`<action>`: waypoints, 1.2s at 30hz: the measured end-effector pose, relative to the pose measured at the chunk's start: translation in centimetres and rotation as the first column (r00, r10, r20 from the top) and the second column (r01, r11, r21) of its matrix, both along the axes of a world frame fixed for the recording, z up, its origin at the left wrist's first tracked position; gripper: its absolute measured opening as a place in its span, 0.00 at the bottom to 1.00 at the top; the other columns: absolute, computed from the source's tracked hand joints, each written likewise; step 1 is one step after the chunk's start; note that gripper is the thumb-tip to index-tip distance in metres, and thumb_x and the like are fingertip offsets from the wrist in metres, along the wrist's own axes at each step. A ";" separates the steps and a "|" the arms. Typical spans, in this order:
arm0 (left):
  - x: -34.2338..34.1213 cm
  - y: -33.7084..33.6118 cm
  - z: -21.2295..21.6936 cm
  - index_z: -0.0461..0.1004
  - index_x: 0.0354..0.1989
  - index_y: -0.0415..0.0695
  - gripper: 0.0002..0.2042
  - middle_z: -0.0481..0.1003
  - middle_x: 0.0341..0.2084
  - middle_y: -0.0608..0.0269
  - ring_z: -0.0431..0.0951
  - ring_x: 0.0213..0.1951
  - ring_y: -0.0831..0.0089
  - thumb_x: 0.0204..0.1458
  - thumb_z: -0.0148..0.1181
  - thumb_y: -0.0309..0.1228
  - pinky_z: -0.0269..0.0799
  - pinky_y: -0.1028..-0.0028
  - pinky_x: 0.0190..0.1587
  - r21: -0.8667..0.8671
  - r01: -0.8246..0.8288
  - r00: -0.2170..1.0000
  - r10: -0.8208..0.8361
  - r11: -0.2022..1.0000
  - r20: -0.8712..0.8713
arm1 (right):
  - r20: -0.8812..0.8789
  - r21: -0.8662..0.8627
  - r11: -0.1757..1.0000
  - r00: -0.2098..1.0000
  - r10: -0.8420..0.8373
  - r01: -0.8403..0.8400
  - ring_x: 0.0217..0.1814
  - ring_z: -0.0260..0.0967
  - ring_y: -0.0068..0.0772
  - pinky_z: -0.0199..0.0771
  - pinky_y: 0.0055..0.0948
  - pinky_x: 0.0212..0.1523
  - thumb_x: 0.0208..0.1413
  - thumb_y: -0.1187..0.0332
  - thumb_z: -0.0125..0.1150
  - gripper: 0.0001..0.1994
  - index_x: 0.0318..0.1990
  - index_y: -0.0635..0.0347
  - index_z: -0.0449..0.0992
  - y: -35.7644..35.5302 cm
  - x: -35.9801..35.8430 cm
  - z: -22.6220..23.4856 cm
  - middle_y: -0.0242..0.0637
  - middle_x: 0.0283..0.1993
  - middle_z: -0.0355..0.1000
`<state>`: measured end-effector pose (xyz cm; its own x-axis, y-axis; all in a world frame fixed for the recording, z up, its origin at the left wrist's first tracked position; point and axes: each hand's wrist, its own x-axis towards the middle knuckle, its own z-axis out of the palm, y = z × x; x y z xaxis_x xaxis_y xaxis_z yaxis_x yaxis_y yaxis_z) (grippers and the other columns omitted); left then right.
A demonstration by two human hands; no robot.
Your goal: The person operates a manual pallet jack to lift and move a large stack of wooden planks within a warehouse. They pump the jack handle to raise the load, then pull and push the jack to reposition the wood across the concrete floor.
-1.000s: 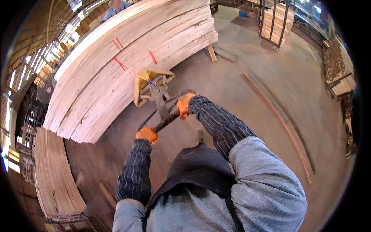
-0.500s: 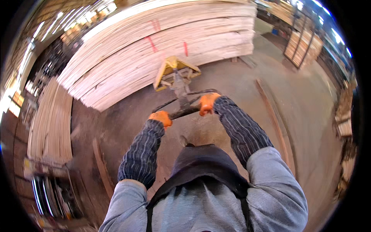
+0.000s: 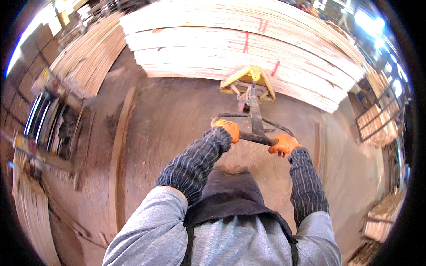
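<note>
Both my hands wear orange gloves and are wrapped round the dark crossbar handle (image 3: 257, 138) of a yellow pallet jack (image 3: 254, 73). My left hand (image 3: 229, 128) grips the bar's left end, and my right hand (image 3: 284, 144) its right end, a little lower in the picture. From the handle a steel tiller shaft (image 3: 254, 108) runs forward to the jack's yellow body. That body stands against the long side of a big stack of pale boards (image 3: 199, 48), which carries red marks. The stack hides the jack's forks.
Long timbers lie on the floor at left (image 3: 120, 155) and right (image 3: 319, 150). A lower board stack (image 3: 95, 48) is at far left, above a metal roller machine (image 3: 44, 119). Strapped wood bundles (image 3: 377, 126) stand along the right side.
The view has swung round, so the board stack and jack now sit farther right and tilt the other way. The handle slants down to the right now. Both hands have stayed on it.
</note>
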<state>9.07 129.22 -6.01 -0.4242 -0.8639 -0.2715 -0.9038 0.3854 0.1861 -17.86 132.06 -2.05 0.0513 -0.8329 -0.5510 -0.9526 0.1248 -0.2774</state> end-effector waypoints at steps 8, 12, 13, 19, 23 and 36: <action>1.0 3.1 -1.6 0.85 0.32 0.51 0.12 0.83 0.30 0.55 0.83 0.37 0.56 0.38 0.64 0.39 0.76 0.59 0.40 -0.079 -0.110 0.992 0.105 0.991 -0.066 | -0.053 0.001 0.993 0.992 0.114 -0.114 0.28 0.80 0.31 0.80 0.30 0.34 0.43 0.52 0.68 0.28 0.50 0.60 0.78 3.6 1.8 1.6 0.40 0.31 0.81; 0.6 4.9 -0.3 0.85 0.32 0.52 0.12 0.83 0.30 0.56 0.83 0.38 0.56 0.37 0.66 0.39 0.76 0.60 0.40 -0.112 -0.129 0.990 0.122 0.985 -0.066 | -0.001 0.062 0.997 0.999 0.049 -0.049 0.27 0.80 0.31 0.80 0.29 0.32 0.44 0.55 0.69 0.42 0.66 0.67 0.65 3.5 0.1 0.6 0.41 0.30 0.80; 0.2 5.3 -0.2 0.85 0.33 0.52 0.12 0.83 0.32 0.55 0.83 0.40 0.57 0.38 0.66 0.39 0.76 0.60 0.41 -0.094 -0.131 0.990 0.126 0.987 -0.057 | -0.003 0.067 0.996 0.999 0.051 -0.051 0.27 0.80 0.31 0.80 0.29 0.32 0.44 0.55 0.69 0.41 0.66 0.67 0.65 4.1 -0.4 0.3 0.41 0.30 0.80; -1.2 8.3 0.0 0.85 0.37 0.53 0.15 0.83 0.37 0.57 0.83 0.44 0.57 0.39 0.67 0.42 0.73 0.59 0.45 -0.102 -0.117 0.992 0.112 0.988 -0.059 | -0.032 0.031 0.997 0.997 0.068 -0.067 0.25 0.78 0.30 0.79 0.29 0.33 0.42 0.54 0.68 0.38 0.59 0.69 0.70 6.8 -1.3 1.1 0.38 0.26 0.79; -4.0 10.7 -0.2 0.85 0.35 0.52 0.14 0.83 0.31 0.57 0.83 0.38 0.57 0.38 0.67 0.41 0.72 0.59 0.42 -0.075 -0.145 0.989 0.144 0.987 -0.019 | 0.007 -0.035 0.993 0.993 0.116 -0.115 0.24 0.78 0.31 0.78 0.28 0.32 0.41 0.53 0.68 0.28 0.46 0.64 0.77 8.7 -4.7 -0.1 0.38 0.26 0.79; -9.1 17.7 -1.8 0.82 0.26 0.53 0.08 0.80 0.24 0.59 0.82 0.31 0.54 0.37 0.67 0.40 0.72 0.54 0.35 -0.403 -0.215 0.971 0.149 0.890 -0.189 | -0.037 -0.109 0.977 0.983 0.181 -0.184 0.26 0.79 0.29 0.78 0.28 0.34 0.43 0.51 0.65 0.23 0.42 0.60 0.78 13.0 -9.8 -2.1 0.37 0.28 0.80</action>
